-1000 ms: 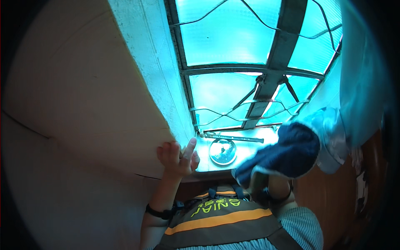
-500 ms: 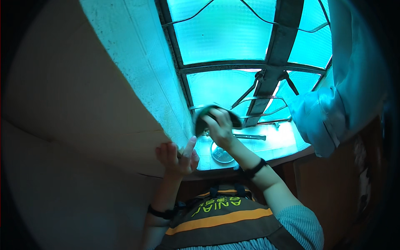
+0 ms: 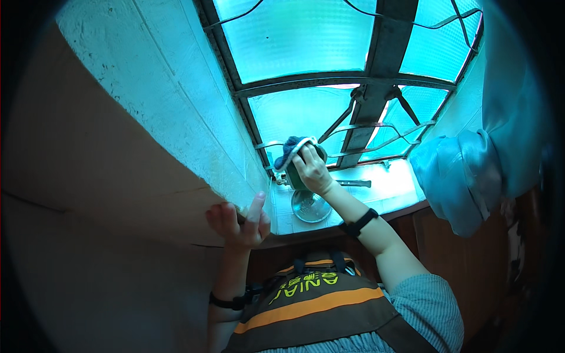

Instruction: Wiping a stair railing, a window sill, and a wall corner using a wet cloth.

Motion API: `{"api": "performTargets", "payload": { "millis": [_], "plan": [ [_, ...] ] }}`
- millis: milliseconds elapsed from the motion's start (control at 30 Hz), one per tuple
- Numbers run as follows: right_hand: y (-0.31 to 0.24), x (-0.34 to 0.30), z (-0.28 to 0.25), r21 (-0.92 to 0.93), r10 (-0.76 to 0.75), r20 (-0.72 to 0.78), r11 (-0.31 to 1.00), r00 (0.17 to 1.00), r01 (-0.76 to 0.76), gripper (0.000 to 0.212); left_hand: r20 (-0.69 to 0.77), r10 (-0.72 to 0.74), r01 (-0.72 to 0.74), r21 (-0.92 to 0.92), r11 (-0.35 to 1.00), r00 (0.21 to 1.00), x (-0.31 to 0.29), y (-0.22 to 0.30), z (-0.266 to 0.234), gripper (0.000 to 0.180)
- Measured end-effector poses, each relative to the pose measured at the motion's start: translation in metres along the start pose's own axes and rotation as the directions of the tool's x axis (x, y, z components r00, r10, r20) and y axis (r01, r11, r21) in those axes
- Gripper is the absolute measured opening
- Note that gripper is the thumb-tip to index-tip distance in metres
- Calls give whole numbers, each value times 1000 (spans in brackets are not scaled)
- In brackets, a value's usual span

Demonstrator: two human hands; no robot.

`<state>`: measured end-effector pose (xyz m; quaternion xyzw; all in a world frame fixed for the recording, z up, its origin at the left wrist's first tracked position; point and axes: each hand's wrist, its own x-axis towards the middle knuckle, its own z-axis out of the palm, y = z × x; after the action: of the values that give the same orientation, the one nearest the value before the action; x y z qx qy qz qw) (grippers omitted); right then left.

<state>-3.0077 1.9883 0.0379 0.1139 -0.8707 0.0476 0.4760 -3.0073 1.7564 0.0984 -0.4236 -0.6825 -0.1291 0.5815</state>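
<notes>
My right hand grips a folded cloth, dark blue with a pale edge, just in front of the lower left window pane. A dark green part shows beneath my fingers; whether it belongs to the cloth, I cannot tell. My left hand is raised by the corner of the wall, its fingers apart and one pointing upward. Something dark shows between those fingers, too small to make out. Below my right hand, a round, shiny, clear dish or lid lies on the white windowsill.
A dark metal-framed window with wire bars and latch handles fills the top. A bar-like piece lies along the sill. Right of it hangs a bunched pale curtain. The pale wall slants along the left side.
The cloth in my right hand has turned, so its blue side and pale edge show now. The view has shifted a little. My left hand keeps nearly the same pose by the wall corner.
</notes>
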Motion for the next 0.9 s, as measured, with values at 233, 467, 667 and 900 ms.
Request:
{"api": "performTargets", "payload": {
  "millis": [233,467,667,900],
  "plan": [
    [10,0,-20,-94,-42,128,994,991,54,21,-17,7,-7,-16,1000,1000,1,0,0,24],
    [53,4,-66,-313,60,56,949,997,-40,15,-79,-35,34,-21,999,996,-5,2,3,28],
    [81,-24,-107,-326,102,73,942,992,-73,17,-25,-6,7,10,1000,1000,-3,0,3,20],
    [91,-21,-110,-411,172,-53,894,984,-178,18,-9,7,-7,49,999,1000,-2,-1,2,18]
  ]
}}
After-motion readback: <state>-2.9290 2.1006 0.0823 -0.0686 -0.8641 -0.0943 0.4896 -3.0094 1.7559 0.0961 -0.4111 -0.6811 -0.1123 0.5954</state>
